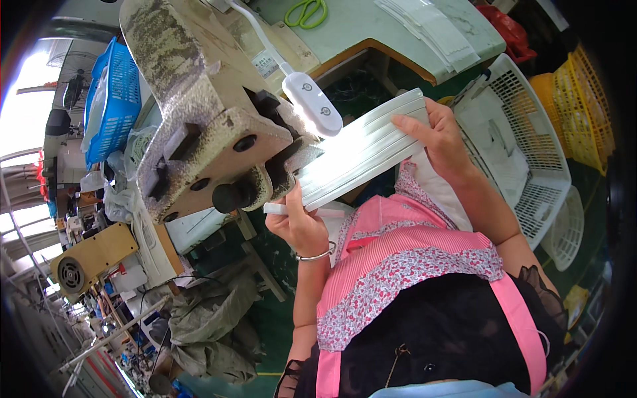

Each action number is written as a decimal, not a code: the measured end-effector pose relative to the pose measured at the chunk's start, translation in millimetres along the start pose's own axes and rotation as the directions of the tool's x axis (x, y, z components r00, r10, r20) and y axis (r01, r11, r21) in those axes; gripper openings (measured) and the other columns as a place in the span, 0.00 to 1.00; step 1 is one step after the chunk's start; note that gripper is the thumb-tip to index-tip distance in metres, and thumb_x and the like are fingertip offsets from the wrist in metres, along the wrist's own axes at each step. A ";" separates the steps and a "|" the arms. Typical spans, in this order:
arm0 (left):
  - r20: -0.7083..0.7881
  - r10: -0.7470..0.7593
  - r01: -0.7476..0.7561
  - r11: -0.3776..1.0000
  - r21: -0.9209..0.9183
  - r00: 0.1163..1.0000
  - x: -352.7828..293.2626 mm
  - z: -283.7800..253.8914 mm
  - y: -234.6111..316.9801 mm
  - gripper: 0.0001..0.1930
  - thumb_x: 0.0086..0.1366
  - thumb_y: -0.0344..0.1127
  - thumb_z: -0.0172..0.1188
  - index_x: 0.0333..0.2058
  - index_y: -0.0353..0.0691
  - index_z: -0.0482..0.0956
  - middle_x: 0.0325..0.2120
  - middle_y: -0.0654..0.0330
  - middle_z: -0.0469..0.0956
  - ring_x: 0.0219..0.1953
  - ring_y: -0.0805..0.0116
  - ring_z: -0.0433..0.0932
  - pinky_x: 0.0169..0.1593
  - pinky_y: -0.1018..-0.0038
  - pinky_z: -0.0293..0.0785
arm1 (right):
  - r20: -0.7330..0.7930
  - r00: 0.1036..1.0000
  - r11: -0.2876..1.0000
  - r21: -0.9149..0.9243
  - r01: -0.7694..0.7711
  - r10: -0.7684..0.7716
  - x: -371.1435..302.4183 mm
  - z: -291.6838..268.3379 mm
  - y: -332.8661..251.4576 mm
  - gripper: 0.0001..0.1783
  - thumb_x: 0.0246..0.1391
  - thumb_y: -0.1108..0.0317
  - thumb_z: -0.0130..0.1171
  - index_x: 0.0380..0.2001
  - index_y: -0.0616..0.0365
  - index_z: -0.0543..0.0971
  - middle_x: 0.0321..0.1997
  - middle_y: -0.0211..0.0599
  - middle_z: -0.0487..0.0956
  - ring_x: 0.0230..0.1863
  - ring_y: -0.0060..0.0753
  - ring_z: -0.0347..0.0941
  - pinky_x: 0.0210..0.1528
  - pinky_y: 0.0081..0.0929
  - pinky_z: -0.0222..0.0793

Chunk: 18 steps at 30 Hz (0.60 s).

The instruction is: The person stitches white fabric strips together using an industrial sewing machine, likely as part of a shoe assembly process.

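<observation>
A stack of long white flat strips (371,149), perhaps folded fabric, stretches between my hands beneath a lit white lamp. My right hand (446,142) is closed on its far right end, with the thumb lying on top. At the near left end my left hand (298,225), with a silver bangle at the wrist, is closed around the strips; some of its fingers are hidden underneath. A narrow white end sticks out past the left fingers. Close beside the left hand stands the worn cream head of a machine (212,146), its metal parts next to the strips' left edge.
The white lamp (312,103) hangs from a cable above the strips. On the pale table (358,26) lie green-handled scissors (306,12) and more white strips (434,33). A white basket (514,142) and yellow baskets (584,109) stand at right, a blue basket (113,99) at left.
</observation>
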<state>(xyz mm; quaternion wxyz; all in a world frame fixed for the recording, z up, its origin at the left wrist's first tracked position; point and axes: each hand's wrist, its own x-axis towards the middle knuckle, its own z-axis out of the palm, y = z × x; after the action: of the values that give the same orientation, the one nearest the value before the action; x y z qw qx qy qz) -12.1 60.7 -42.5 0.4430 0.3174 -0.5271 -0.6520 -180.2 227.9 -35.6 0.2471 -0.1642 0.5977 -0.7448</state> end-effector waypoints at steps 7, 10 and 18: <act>0.168 -0.259 0.273 0.959 -0.069 0.951 12.3 -24.0 4.5 0.04 0.68 0.31 0.58 0.34 0.38 0.77 0.22 0.70 0.72 0.19 0.84 0.64 0.21 0.84 0.52 | 0.057 0.997 0.998 -0.002 -0.060 0.060 0.2 6.9 -12.5 0.15 0.58 0.65 0.61 0.45 0.63 0.78 0.36 0.35 0.83 0.32 0.19 0.80 0.27 0.18 0.75; 0.233 -0.304 0.342 0.929 -0.144 0.924 21.9 -12.0 4.4 0.05 0.70 0.34 0.53 0.37 0.40 0.73 0.28 0.69 0.74 0.25 0.82 0.68 0.24 0.81 0.61 | 0.089 0.993 0.996 -0.039 -0.081 0.084 -3.1 5.6 -19.5 0.16 0.59 0.65 0.61 0.46 0.64 0.77 0.37 0.35 0.83 0.32 0.20 0.80 0.27 0.18 0.76; 0.051 0.102 -0.108 0.983 0.146 0.993 30.3 -10.4 -7.8 0.06 0.65 0.31 0.57 0.32 0.35 0.73 0.28 0.64 0.75 0.31 0.76 0.74 0.39 0.76 0.72 | 0.165 0.980 0.989 -0.116 -0.096 0.114 -20.2 5.0 -26.8 0.16 0.60 0.68 0.60 0.47 0.68 0.76 0.39 0.38 0.83 0.37 0.23 0.80 0.31 0.19 0.78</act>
<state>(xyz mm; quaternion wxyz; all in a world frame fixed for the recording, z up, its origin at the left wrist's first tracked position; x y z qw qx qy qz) -17.1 29.3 -50.9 0.4404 0.3069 -0.5997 -0.5935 -165.4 239.6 -7.3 0.3273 -0.2088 0.6213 -0.6806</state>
